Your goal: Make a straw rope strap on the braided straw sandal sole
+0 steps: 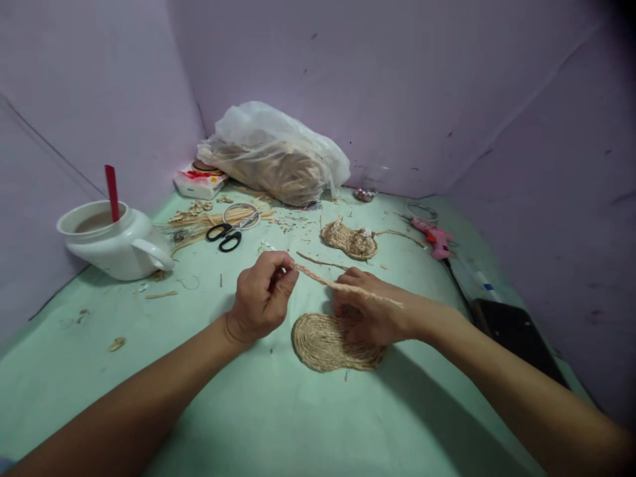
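Note:
My left hand (pixel 265 291) is closed, with thumb and forefinger pinching one end of a pale braided cord (pixel 322 280). From there the cord runs right and lies across the back of my right hand (pixel 372 305). That hand is bent over a flat slipper-shaped sole of coiled straw rope (pixel 320 341), its thumb on the sole's top and its fingers around the far edge, partly hidden. Beyond my hands sits a smaller woven slipper-shaped piece (pixel 348 240) with a loose cord tail. A thin brown strand (pixel 320 260) lies just behind the right hand.
Black-handled scissors (pixel 229 237) lie by loose straw at left, near a white pot (pixel 124 248) with a red handle in it. A plastic bag of fibre (pixel 278 156) rests against the wall. At right are a pink glue gun (pixel 437 240) and a dark flat object (pixel 514 334).

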Demonstrator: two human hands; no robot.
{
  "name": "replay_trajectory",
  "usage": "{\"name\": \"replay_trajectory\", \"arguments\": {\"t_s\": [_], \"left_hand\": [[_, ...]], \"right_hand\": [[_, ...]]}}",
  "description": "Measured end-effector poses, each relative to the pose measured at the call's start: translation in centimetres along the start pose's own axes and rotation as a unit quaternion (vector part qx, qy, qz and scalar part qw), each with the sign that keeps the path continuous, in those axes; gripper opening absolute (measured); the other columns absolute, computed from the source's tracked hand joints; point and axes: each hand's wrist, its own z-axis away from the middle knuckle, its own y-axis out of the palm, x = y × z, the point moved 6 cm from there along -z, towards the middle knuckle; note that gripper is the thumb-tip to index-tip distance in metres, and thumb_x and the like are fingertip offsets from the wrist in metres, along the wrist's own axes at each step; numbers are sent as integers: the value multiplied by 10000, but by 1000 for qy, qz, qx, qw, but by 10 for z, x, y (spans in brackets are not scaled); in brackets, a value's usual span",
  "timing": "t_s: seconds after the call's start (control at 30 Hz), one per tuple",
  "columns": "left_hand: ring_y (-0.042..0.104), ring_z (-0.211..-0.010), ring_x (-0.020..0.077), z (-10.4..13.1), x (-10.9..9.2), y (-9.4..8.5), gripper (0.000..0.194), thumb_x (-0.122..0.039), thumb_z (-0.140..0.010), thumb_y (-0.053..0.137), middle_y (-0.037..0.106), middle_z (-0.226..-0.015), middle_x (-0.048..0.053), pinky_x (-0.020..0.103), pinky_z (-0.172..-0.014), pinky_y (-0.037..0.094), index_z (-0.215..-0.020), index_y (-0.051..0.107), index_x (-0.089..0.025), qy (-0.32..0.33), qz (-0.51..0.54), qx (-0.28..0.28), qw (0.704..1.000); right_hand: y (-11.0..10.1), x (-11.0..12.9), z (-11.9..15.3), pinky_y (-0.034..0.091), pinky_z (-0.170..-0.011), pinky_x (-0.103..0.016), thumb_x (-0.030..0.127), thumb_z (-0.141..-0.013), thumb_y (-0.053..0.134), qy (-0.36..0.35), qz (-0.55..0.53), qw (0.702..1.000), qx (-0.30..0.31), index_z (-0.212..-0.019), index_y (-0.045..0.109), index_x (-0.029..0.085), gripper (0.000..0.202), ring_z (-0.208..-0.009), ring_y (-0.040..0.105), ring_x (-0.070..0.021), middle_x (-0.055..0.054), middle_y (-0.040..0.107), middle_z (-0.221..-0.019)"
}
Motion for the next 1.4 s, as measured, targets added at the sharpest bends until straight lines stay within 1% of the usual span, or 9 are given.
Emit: {"name": "replay_trajectory", "arguments": {"t_s": [0.23, 0.33, 0.53, 0.63, 0.7, 0.9, 1.07, 1.23, 1.4], "left_hand": [[451, -507, 73, 2, 15, 8, 50, -222, -815, 499, 530, -676, -21, 200, -496, 392, -840, 486, -181, -73, 30, 24, 997], [449, -503, 75, 3, 15, 11, 42, -215, -812, 499, 521, -659, -23, 204, -490, 386, -827, 486, -177, -79, 37, 35, 996], [460, -524, 83, 4, 13, 15, 36, -200, -808, 491, 525, -662, -17, 211, -497, 385, -833, 490, -174, -77, 47, 53, 994], [460, -524, 82, 5, 14, 16, 36, -201, -805, 491, 524, -665, -18, 210, -505, 388, -830, 489, -175, -80, 42, 55, 994], [460, -524, 83, 6, 13, 16, 34, -204, -804, 491, 517, -652, -22, 209, -508, 387, -825, 490, -177, -77, 28, 58, 995], [450, -526, 86, 5, 8, 20, 32, -196, -791, 495, 514, -627, -24, 209, -526, 381, -768, 510, -179, -56, -31, 89, 994], [428, -512, 82, 5, 13, 30, 46, -190, -782, 502, 511, -611, -27, 205, -502, 363, -750, 527, -167, -82, -39, 127, 988], [440, -509, 80, 6, 21, 41, 51, -180, -770, 518, 520, -595, -30, 205, -506, 368, -738, 554, -159, -114, -38, 160, 980], [468, -531, 84, 4, 20, 44, 52, -169, -754, 530, 556, -628, -15, 208, -520, 381, -726, 570, -152, -113, -37, 169, 978]], "right_hand": [[7, -14, 24, 326, -518, -237, 241, -593, 706, 179, -63, 982, -13, -776, 616, 213, 206, -601, 501, -143, 4, 602, -688], [17, -23, 35, 315, -473, -228, 258, -580, 711, 241, -169, 955, -23, -761, 617, 203, 211, -544, 487, -127, 14, 594, -627], [47, -31, 50, 322, -445, -208, 362, -628, 685, 291, -523, 799, -69, -631, 573, 157, 233, -455, 428, -72, 43, 517, -516], [56, -28, 53, 360, -441, -204, 360, -624, 690, 322, -589, 734, -109, -658, 584, 147, 240, -445, 445, -68, 41, 526, -519], [61, -25, 53, 413, -458, -219, 340, -642, 670, 343, -597, 715, -119, -674, 602, 142, 213, -454, 474, -81, 36, 525, -518], [63, -26, 53, 377, -424, -213, 293, -724, 573, 354, -482, 791, -130, -722, 653, 149, 164, -442, 475, -94, 22, 536, -502], [53, -33, 56, 414, -554, -246, 287, -723, 576, 323, -326, 867, -195, -813, 686, 177, 180, -603, 577, -146, -22, 672, -677], [46, -48, 71, 395, -534, -254, 304, -761, 521, 368, -267, 864, -216, -741, 681, 191, 197, -590, 579, -158, -18, 678, -659], [34, -60, 87, 399, -520, -259, 335, -769, 532, 391, -214, 831, -333, -880, 665, 187, 229, -556, 550, -148, -27, 661, -696]]}}
